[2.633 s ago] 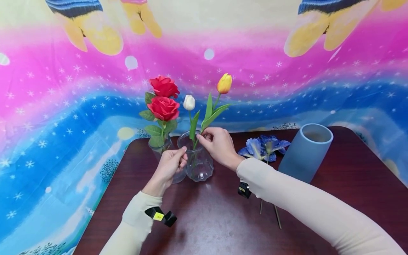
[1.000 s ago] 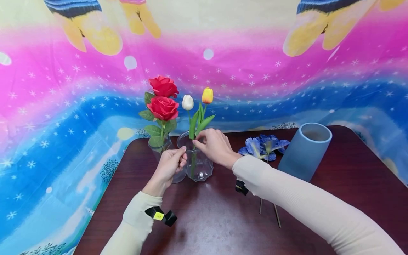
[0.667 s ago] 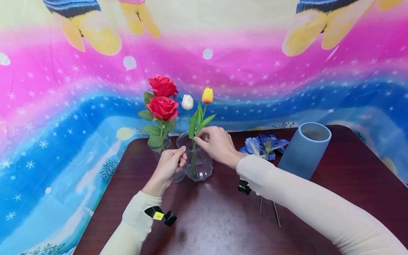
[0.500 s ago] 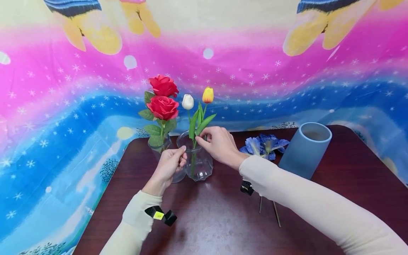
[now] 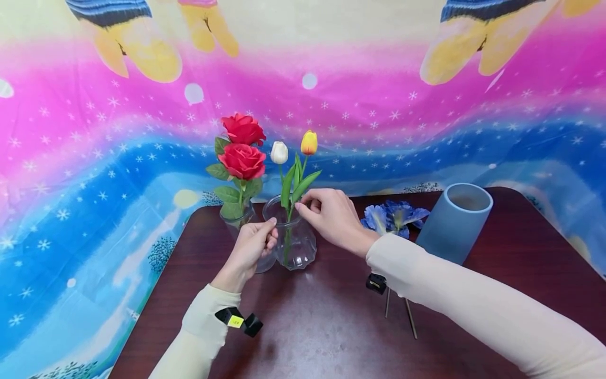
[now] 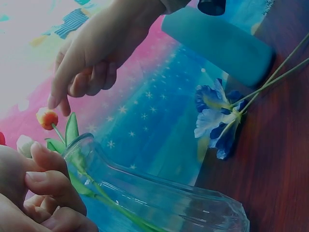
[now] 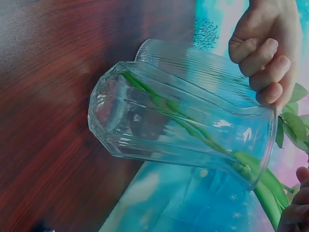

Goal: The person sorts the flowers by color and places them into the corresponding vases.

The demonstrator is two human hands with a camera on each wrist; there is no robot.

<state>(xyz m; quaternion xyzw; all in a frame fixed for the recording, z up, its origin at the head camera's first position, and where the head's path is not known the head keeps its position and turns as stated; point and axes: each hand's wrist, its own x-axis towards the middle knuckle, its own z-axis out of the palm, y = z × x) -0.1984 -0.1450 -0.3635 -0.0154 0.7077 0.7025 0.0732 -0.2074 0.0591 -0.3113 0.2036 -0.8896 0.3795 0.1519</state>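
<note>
In the head view my left hand (image 5: 251,247) pinches the rim of a clear glass vase (image 5: 298,247), thumb on top and fingers curled. Inside the vase stand a white tulip (image 5: 279,152) and a yellow-orange tulip (image 5: 309,142), their green stems reaching down in the glass. Beside the yellow tulip's leaves, at the right side of the rim, is my right hand (image 5: 333,218), fingers loosely bent with nothing held. The left wrist view shows this right hand (image 6: 91,53) just past the tulip blossom, while the right wrist view shows my left fingers (image 7: 265,63) at the vase rim.
Directly left of the tulips, a second glass vase (image 5: 232,223) holds red roses (image 5: 243,160). Blue flowers (image 5: 393,217) with thin stems lie on the dark wooden table (image 5: 322,331), next to a tall blue vase (image 5: 454,226). A printed cloth (image 5: 369,95) hangs behind.
The yellow tulip has come left and lower into the vase beside the white one. Over the last half second my right hand has drawn slightly right, off its stem. The left hand stays put.
</note>
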